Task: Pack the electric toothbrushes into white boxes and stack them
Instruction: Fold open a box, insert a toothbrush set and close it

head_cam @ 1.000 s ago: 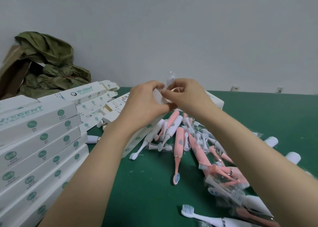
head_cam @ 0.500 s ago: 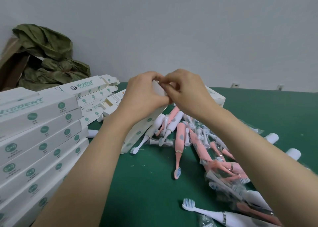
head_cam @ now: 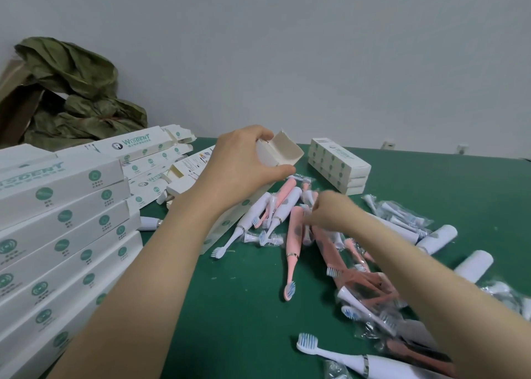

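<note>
Your left hand [head_cam: 241,163] grips 1 open box [head_cam: 284,151]; right hand [head_cam: 330,210], grip unclear, may snag tangled toothbrushes [head_cam: 294,235] at 5 o'clock.

2 hands (L hand [head_cam: 241,163], R hand [head_cam: 330,212]), 1 open box [head_cam: 283,151] at 12 o'clock, 3 closed boxes [head_cam: 339,166] piled at 1 o'clock, approx 7 stacked boxes [head_cam: 63,206] at 9 o'clock, 2 white caps [head_cam: 439,236] [head_cam: 474,265] at 3 o'clock, toothbrushes [head_cam: 293,235] too tangled to count.
</note>
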The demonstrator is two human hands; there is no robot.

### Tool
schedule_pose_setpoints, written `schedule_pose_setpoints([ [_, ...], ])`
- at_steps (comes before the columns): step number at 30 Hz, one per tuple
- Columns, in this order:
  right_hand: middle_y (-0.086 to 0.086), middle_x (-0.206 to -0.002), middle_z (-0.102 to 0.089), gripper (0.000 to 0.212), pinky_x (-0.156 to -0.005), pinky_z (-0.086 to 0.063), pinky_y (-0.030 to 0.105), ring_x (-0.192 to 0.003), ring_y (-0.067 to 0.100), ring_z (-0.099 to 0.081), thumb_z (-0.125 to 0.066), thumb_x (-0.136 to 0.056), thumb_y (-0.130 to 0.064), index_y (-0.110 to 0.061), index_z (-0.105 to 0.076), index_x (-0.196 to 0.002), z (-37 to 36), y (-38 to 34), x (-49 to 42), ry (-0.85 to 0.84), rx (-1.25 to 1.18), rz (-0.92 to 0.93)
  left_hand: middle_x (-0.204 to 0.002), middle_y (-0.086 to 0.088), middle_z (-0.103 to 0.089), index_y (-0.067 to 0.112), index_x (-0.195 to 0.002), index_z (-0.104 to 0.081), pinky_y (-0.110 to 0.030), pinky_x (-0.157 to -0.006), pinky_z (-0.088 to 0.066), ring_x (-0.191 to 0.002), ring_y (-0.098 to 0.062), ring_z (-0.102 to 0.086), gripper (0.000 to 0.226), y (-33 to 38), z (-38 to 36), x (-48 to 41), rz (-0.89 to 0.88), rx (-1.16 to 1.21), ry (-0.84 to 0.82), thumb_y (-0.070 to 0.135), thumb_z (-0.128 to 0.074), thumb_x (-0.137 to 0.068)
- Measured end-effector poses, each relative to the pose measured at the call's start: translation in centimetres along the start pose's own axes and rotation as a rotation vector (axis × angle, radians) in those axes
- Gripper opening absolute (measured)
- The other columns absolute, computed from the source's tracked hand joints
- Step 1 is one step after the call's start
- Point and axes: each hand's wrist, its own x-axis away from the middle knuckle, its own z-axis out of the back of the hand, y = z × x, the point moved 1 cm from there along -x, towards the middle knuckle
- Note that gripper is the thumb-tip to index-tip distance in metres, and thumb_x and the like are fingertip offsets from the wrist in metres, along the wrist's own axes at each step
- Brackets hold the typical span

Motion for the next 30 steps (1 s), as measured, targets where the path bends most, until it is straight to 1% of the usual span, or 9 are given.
schedule_pose_setpoints([
  [3,0.01,-0.092,-0.056,0.032,-0.065,-0.042,0.032,-0.08,0.023,-0.048,-0.055,-0.088,-0.036,-0.012,-0.052,-0.109,-1.4,-0.2,-0.8,0.009,0.053,-0.011,-0.099,0.015,-0.053,0.022,-0.118,-0.061,-0.005,-0.068,-0.032,-0.09,-0.004,-0.044,0.058,0.2,-0.1,0.1,-0.016,0.001,0.006,0.043,-0.079,-0.067],
  [7,0.0,-0.063,-0.041,0.038,-0.055,-0.039,0.028,-0.055,0.016,-0.043,-0.057,-0.085,-0.031,-0.019,-0.029,-0.063,-1.1,0.3,-1.2,0.038,0.014,0.003,-0.093,0.02,-0.048,0.024,-0.116,-0.062,-0.01,-0.065,-0.031,-0.087,-0.003,-0.043,0.056,0.1,0.1,0.1,-0.02,-0.012,0.013,0.045,-0.079,-0.067],
  [11,0.004,-0.066,-0.051,0.019,-0.053,-0.04,0.025,-0.053,0.017,-0.045,-0.055,-0.084,-0.016,-0.012,-0.048,-0.067,-1.0,0.5,-1.2,0.064,-0.013,-0.038,-0.097,0.019,-0.05,0.024,-0.117,-0.061,-0.002,-0.065,-0.031,-0.088,-0.002,-0.043,0.057,0.0,0.1,0.0,-0.026,-0.008,0.016,0.045,-0.079,-0.066],
  [14,0.004,-0.068,-0.054,0.009,-0.042,-0.038,0.02,-0.049,0.012,-0.042,-0.057,-0.088,-0.01,-0.003,-0.063,-0.088,0.3,1.0,-0.5,0.048,-0.481,-0.025,-0.095,0.019,-0.049,0.024,-0.116,-0.062,0.007,-0.067,-0.026,-0.087,-0.003,-0.042,0.057,0.1,0.3,-0.1,-0.035,-0.011,0.016,0.046,-0.078,-0.065],
  [19,0.001,-0.061,-0.047,0.014,-0.045,-0.039,0.016,-0.05,0.008,-0.042,-0.053,-0.09,0.001,-0.007,-0.052,-0.078,3.8,-0.1,2.8,-0.002,-1.467,0.254,-0.095,0.02,-0.05,0.024,-0.114,-0.063,0.009,-0.069,-0.025,-0.087,0.0,-0.041,0.058,0.0,0.1,-0.1,-0.021,-0.005,0.034,0.048,-0.076,-0.063],
  [23,0.003,-0.07,-0.05,0.032,-0.041,-0.04,0.016,-0.046,0.006,-0.044,-0.065,-0.069,-0.004,-0.01,-0.049,-0.097,5.2,-3.1,6.5,-0.33,-2.021,0.523,-0.092,0.017,-0.052,0.023,-0.111,-0.063,-0.002,-0.065,-0.031,-0.082,-0.002,-0.044,0.055,0.2,-0.2,-0.1,-0.011,0.003,0.053,0.045,-0.079,-0.063],
  [25,0.006,-0.071,-0.06,0.027,-0.043,-0.043,0.017,-0.047,0.007,-0.05,-0.062,-0.072,-0.002,-0.008,-0.051,-0.096,5.1,-4.7,7.9,-0.401,-1.965,0.645,-0.088,0.009,-0.055,0.021,-0.104,-0.062,-0.013,-0.06,-0.032,-0.076,-0.012,-0.05,0.045,0.4,-0.1,-0.1,-0.016,0.009,0.008,0.037,-0.078,-0.064],
  [28,0.003,-0.066,-0.064,0.011,-0.056,-0.051,0.02,-0.053,0.011,-0.058,-0.055,-0.087,0.003,-0.008,-0.056,-0.091,4.8,-6.4,8.0,-0.087,-1.664,0.609,-0.081,0.004,-0.062,0.012,-0.098,-0.061,-0.022,-0.063,-0.043,-0.078,-0.019,-0.06,0.032,0.5,0.0,0.0,-0.043,0.018,-0.051,0.022,-0.075,-0.071],
  [30,0.004,-0.065,-0.063,0.01,-0.065,-0.052,0.021,-0.057,0.014,-0.06,-0.053,-0.089,0.002,-0.002,-0.054,-0.098,4.9,-6.4,7.1,0.101,-1.67,0.451,-0.081,0.009,-0.063,0.017,-0.102,-0.064,-0.012,-0.062,-0.042,-0.076,-0.01,-0.059,0.036,0.5,0.0,0.1,-0.018,0.043,-0.011,0.03,-0.077,-0.071],
])
